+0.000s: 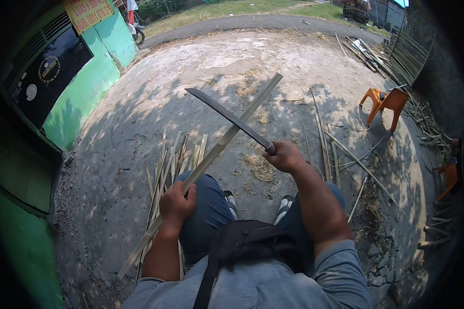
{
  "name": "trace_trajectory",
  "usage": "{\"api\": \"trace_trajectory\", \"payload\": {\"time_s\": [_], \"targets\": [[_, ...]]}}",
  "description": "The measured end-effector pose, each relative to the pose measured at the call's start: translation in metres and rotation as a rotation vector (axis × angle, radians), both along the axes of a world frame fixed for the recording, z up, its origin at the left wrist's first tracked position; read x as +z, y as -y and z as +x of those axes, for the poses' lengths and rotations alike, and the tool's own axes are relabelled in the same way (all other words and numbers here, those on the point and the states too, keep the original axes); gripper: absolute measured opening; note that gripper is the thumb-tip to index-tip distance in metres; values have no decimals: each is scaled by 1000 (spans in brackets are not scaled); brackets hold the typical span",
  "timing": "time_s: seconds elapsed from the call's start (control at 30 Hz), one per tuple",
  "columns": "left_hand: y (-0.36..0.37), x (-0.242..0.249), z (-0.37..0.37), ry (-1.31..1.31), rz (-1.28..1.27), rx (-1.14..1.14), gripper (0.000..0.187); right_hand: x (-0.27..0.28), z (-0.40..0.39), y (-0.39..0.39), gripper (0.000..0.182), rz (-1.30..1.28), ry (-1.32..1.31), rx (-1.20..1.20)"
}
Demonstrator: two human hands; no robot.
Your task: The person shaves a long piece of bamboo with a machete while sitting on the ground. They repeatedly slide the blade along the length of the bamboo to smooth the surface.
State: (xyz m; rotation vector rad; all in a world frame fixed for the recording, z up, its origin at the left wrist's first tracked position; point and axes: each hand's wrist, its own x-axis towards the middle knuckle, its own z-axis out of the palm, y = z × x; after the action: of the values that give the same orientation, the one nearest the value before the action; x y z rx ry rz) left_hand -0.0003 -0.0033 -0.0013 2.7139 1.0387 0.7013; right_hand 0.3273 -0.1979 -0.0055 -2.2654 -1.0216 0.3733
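Observation:
My left hand (178, 202) is wrapped round a long pale bamboo strip (219, 148), which slants from the lower left up to the upper middle. In my right hand (285, 156) is the handle of a long dark-bladed machete (227, 114). Its blade points to the upper left and crosses the strip, seeming to touch it a little above my knees. Whether the blade has cut into the strip, I cannot tell. Several split bamboo strips (162, 170) lie beside my left leg.
An orange plastic chair (384, 103) stands at the right. Long bamboo pieces (355, 162) lie right of my legs, near curly shavings (261, 167) on the concrete. More bamboo (374, 62) is piled at the upper right. A green wall (82, 108) borders the left.

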Motion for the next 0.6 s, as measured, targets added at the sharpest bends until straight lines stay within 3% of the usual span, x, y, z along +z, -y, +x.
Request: {"api": "trace_trajectory", "payload": {"time_s": [0.13,0.27,0.37,0.53,0.6], "targets": [[-3,-7,-1,37,-4,-10,41,8,-31,-11,25,-77,191,296],[-2,-5,0,41,22,-17,41,11,-48,-20,19,-233,353,404],[-4,-9,-2,81,9,-26,41,10,-35,-21,20,-232,379,330],[-2,-7,-1,101,0,-20,40,2,-4,-3,23,-13,141,20],[0,-4,0,71,7,-11,40,2,0,4,22,5,130,28]]}}
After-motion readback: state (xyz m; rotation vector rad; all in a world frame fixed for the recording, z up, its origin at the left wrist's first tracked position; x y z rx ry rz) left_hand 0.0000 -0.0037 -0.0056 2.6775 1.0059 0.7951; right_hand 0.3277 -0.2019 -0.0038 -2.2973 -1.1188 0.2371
